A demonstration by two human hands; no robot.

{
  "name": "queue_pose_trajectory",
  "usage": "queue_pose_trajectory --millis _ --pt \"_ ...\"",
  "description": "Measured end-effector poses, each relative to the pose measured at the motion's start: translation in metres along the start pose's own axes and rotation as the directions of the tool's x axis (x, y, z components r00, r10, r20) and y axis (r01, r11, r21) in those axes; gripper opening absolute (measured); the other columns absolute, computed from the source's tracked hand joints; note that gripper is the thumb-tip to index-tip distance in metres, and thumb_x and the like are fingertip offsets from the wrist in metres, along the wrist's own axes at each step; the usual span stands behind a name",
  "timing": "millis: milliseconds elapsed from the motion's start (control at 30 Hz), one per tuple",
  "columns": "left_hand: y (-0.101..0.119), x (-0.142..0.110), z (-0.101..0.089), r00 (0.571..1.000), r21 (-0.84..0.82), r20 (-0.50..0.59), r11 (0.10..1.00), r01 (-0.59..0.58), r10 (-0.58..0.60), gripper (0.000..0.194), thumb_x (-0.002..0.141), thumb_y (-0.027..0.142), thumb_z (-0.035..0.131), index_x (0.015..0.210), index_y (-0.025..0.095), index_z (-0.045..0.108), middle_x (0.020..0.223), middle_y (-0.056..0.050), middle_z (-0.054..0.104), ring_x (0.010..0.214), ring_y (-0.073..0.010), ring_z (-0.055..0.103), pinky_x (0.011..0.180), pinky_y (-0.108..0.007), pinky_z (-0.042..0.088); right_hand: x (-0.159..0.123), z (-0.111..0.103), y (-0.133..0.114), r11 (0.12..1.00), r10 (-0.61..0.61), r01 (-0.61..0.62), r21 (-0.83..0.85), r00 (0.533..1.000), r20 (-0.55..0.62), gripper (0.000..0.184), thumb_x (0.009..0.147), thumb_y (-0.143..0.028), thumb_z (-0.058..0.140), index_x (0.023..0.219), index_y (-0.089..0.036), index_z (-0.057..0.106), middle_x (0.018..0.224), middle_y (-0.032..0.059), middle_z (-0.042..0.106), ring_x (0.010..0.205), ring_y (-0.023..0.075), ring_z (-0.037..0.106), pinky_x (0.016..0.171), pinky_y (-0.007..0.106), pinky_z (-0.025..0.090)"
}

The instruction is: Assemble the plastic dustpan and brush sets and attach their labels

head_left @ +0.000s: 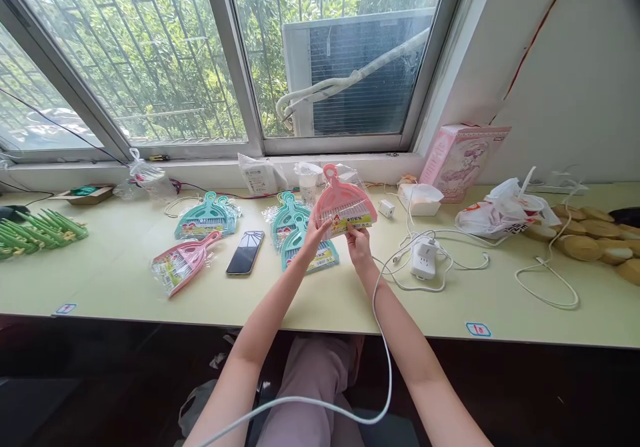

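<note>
A pink dustpan and brush set (345, 200) in clear wrap is held up above the table, its handle pointing away from me. My left hand (315, 232) grips its lower left corner, and my right hand (358, 241) pinches the lower edge by the yellow label. Just under and left of it lie teal dustpan sets (311, 247), partly hidden by my left hand. More teal sets (206, 217) are stacked farther left. In front of that stack a second pink set (184, 263) lies tilted on the tabletop.
A phone (245, 252) lies between the dustpan groups. Right of my hands, a white power strip (424, 257) sits among tangled cables. Behind are a tissue box (421, 199) and a pink box (463, 161). A white cable hangs across my right forearm. Wooden discs (595, 233) lie far right.
</note>
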State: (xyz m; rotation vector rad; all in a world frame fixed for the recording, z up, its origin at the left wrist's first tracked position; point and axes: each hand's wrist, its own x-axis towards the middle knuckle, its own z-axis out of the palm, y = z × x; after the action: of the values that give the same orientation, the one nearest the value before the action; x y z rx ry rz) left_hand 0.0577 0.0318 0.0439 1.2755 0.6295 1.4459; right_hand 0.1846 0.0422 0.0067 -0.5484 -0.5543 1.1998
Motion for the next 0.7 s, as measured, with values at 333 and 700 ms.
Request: queue_pose_trajectory --millis 333,700 --pt "-0.018 0.003 -0.013 0.984 0.139 -0.112 0.983 -0.124 0.14 0.086 0.074 0.036 0.077 0.148 0.027 0.034 0.147 -0.009 0.048 0.139 -0.0289 0.04 0.111 -0.039 0.037 0.002 -0.002 0.003 0.995 0.078 -0.079 -0.059 0.997 -0.02 0.022 0.067 -0.018 0.071 0.088 -0.022 0.065 0.095 -0.0002 0.074 0.092 0.0164 0.069 0.081 0.03 0.059" --pt "-0.028 -0.01 -0.008 0.96 0.218 -0.204 0.965 -0.145 0.19 0.062 0.087 0.046 0.062 0.144 0.027 0.044 0.137 -0.006 0.057 0.14 -0.0261 0.04 0.116 -0.04 0.032 0.006 -0.011 0.013 0.99 0.135 -0.137 -0.022 0.988 -0.068 0.022 0.073 -0.025 0.074 0.093 -0.02 0.068 0.099 0.0017 0.075 0.096 0.0163 0.069 0.086 0.029 0.058"
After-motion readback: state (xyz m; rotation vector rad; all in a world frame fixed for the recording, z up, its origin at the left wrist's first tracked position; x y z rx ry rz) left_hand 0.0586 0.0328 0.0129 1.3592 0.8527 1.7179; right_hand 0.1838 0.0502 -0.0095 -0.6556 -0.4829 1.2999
